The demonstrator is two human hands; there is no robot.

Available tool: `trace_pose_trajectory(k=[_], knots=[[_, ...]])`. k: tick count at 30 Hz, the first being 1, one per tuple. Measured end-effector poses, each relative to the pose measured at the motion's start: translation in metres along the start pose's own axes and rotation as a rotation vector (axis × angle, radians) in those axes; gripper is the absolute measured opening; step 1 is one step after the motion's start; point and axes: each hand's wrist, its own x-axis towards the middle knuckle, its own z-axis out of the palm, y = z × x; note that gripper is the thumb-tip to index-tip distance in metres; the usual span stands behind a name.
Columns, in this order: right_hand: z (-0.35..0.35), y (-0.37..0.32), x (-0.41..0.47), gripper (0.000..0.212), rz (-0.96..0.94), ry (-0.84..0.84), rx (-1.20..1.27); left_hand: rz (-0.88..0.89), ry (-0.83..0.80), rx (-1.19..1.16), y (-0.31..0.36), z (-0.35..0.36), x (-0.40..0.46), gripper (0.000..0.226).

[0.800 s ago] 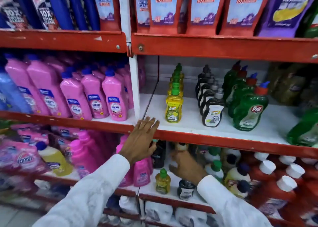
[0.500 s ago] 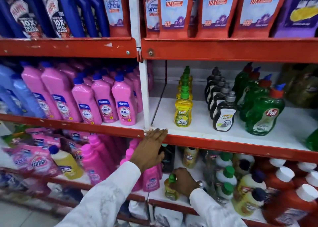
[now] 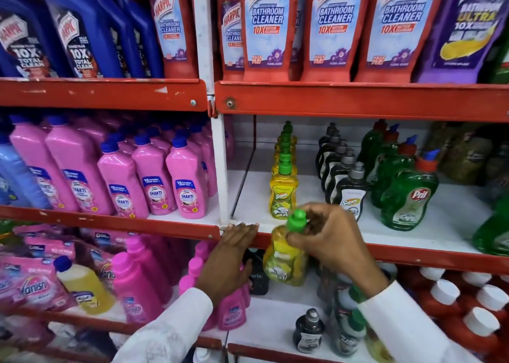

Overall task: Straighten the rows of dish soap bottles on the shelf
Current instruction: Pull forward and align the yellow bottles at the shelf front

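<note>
Right hand [image 3: 327,238] is gripping a yellow bottle [image 3: 285,258] by its neck, level with the shelf edge [image 3: 413,255]; left hand [image 3: 234,255] is resting flat there, empty. Yellow row [image 3: 283,175] is standing straight; this bottle is awaiting placement.

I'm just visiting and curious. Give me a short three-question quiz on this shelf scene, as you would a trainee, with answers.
1. True or false: the right hand holds a yellow bottle with a green cap.
2. What does the left hand rest on? A) a pink bottle B) the red shelf edge C) a white cap
3. Fill in: the front green bottle is labelled ____.

Key: 1 true; 2 B; 3 Pril.
</note>
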Motion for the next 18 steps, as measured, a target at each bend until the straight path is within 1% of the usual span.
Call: trace_pose_trajectory(k=[3,6,9,13,15,18], knots=[[-0.020,-0.027,0.021,0.027,-0.088,0.064,-0.003,0.016,0.023,0.024,0.001,0.001,-0.001,0.081],[-0.023,-0.038,0.045,0.029,-0.109,0.104,-0.025,0.014,0.037,0.028,0.002,0.003,-0.002,0.085],[-0.015,-0.035,0.069,0.038,-0.080,0.133,-0.065,0.004,0.040,0.036,0.003,0.003,-0.004,0.087],[-0.002,-0.023,0.089,0.050,-0.042,0.101,-0.135,-0.022,0.022,0.032,0.005,0.003,-0.004,0.086],[0.002,-0.016,0.093,0.050,-0.022,0.089,-0.179,-0.039,0.013,0.018,0.006,0.003,-0.004,0.085],[0.006,-0.008,0.097,0.046,0.011,0.097,-0.194,-0.045,0.000,0.023,0.007,0.003,-0.003,0.084]])
